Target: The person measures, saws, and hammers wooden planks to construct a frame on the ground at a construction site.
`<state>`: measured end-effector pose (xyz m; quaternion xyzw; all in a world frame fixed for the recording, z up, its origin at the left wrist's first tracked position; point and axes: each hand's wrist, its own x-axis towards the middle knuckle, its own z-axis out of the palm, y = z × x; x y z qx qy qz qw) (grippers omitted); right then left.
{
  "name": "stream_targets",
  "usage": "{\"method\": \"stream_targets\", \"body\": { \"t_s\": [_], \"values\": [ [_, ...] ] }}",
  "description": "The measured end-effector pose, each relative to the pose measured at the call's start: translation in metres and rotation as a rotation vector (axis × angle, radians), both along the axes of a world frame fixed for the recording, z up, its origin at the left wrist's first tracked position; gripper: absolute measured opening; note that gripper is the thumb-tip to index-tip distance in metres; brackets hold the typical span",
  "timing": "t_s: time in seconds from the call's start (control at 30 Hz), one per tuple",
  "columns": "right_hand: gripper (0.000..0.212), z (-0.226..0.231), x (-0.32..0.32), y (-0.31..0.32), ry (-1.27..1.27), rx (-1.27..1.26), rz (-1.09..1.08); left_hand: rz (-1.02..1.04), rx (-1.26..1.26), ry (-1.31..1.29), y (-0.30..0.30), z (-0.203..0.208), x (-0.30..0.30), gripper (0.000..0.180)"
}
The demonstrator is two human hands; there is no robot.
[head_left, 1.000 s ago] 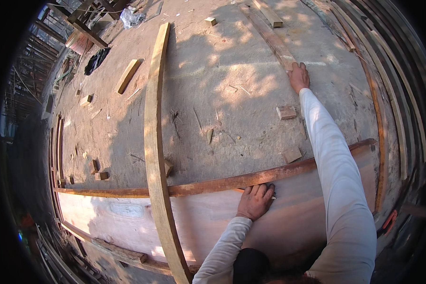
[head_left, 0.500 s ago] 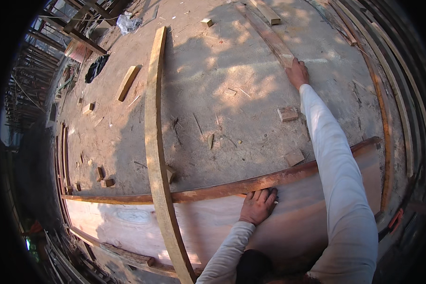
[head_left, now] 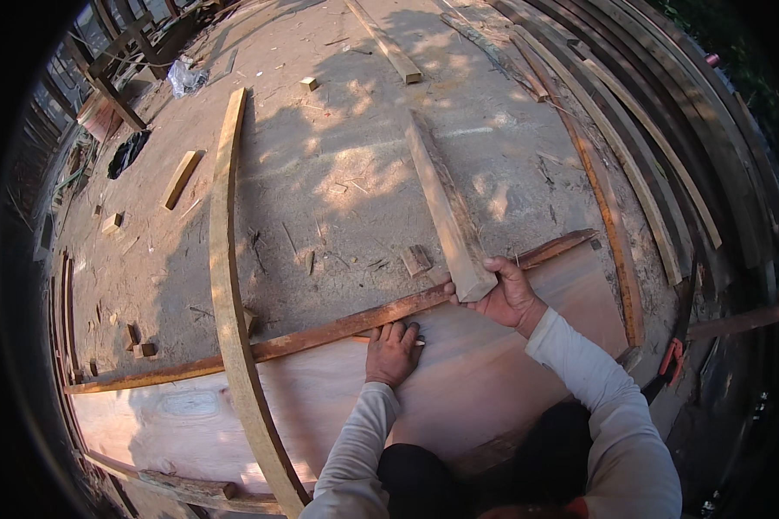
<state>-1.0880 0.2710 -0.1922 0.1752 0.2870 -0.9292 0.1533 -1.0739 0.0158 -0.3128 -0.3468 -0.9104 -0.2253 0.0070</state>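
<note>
My right hand [head_left: 512, 300] is closed round the near end of a squared wooden beam [head_left: 446, 208], thumb on top and fingers underneath. That end is above the reddish-brown batten [head_left: 355, 322] along the plywood sheet's far edge; the beam's other end points away across the ground. On the pale plywood sheet [head_left: 485, 363], my left hand [head_left: 393, 353] sits with curled fingers close to the batten. A thin orange stick, seemingly a pencil, shows on both sides of those fingers, mostly hidden by them. Left of it, a long yellowish beam [head_left: 227, 251] lies across the batten and sheet.
Small wood offcuts [head_left: 415, 259] lie scattered on the concrete ground. Long planks [head_left: 666, 147] are stacked along the right. Another beam [head_left: 385, 43] lies at the far side. A red-handled tool [head_left: 672, 356] is at the right, and a bucket [head_left: 100, 117] stands far left.
My right hand has drawn the beam toward me, from far out on the ground to the batten. My left hand stays on the plywood. The view has shifted right.
</note>
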Motion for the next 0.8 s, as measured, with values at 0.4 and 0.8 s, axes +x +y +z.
{"method": "stream_targets", "body": {
  "t_s": [0.4, 0.8],
  "values": [
    [0.036, 0.041, 0.202, 0.078, -0.07, 0.338, 0.007, -0.015, -0.061, 0.169, 0.013, 0.01, 0.007, 0.028],
    [0.069, 0.08, 0.494, 0.116, -0.126, 0.746, -0.46, -0.519, -0.346, -0.417, 0.143, 0.1, 0.161, 0.086]
  ]
}}
